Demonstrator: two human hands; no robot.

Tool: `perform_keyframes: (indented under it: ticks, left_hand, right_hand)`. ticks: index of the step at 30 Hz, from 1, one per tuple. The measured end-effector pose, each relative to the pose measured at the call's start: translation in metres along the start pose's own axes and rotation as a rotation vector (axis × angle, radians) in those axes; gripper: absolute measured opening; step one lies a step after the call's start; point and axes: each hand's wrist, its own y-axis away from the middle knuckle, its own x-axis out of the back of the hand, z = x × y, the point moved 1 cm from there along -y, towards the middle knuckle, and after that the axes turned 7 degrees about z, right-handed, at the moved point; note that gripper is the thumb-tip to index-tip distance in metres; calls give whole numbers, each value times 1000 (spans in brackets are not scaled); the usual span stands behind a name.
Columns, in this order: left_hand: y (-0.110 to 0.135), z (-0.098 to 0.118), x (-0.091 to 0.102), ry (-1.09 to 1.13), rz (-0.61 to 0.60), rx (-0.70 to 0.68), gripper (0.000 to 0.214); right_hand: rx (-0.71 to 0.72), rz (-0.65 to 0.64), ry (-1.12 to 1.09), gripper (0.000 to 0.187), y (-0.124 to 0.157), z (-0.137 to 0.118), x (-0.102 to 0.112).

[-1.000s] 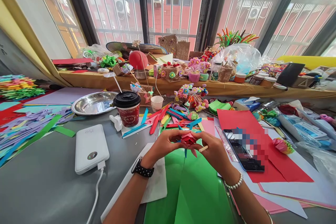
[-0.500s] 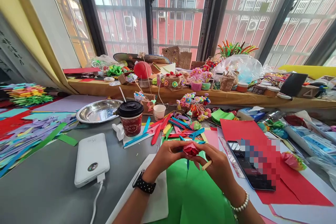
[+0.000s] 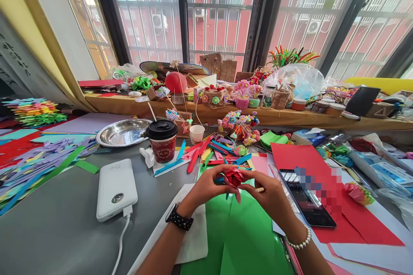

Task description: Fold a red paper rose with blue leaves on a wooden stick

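Observation:
A small red paper flower (image 3: 233,176) sits between both my hands above a green paper sheet (image 3: 240,236). My left hand (image 3: 206,185), with a black watch on the wrist, pinches the flower's left side. My right hand (image 3: 269,193), with a pearl bracelet, pinches its right side and also grips a thin wooden stick (image 3: 259,189) between the fingers. A pink paper strip hangs down from the flower.
A white power bank (image 3: 116,187) with a cable lies to the left, a red cup with a black lid (image 3: 162,141) and a metal bowl (image 3: 122,132) behind it. A phone (image 3: 306,198) rests on red paper at right. Coloured paper strips and paper flowers crowd the table and sill.
Both hands have turned the red flower a little and lifted it slightly; the pink strip now hangs below it. The view has shifted a bit.

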Motion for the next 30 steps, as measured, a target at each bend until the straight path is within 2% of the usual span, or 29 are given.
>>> perform_keyframes:
  ticks: [5,9,15,18,21,23,27,30]
  left_hand:
    - [-1,-1,1,9,23,-18,49]
    - [-1,-2,2,13,59,-5,47]
    - [-4,-8,5,-14,200,7,48]
    - [-7,-14,8,-30,268,21,49]
    - [-8,-16,9,-15,286,77,53]
    - [-8,-14,8,-2,251,103,55]
    - [-4,-8,6,38,100,180,54]
    - [-4,-6,6,79,62,228,59]
  right_hand:
    - [-11,-43,-43,25,1,0,0]
    - [-4,-20,-53,24,0,-5,1]
    - [33,44,-54,23,0,-9,4]
    - [66,-17,-27,22,1,-8,1]
    - [135,-107,37,25,3,-6,-4]
    - [177,-134,70,24,3,-5,-7]
    - [259,-107,81,16,5,-4,-8]
    - [299,-103,84,13,7,-5,-8]
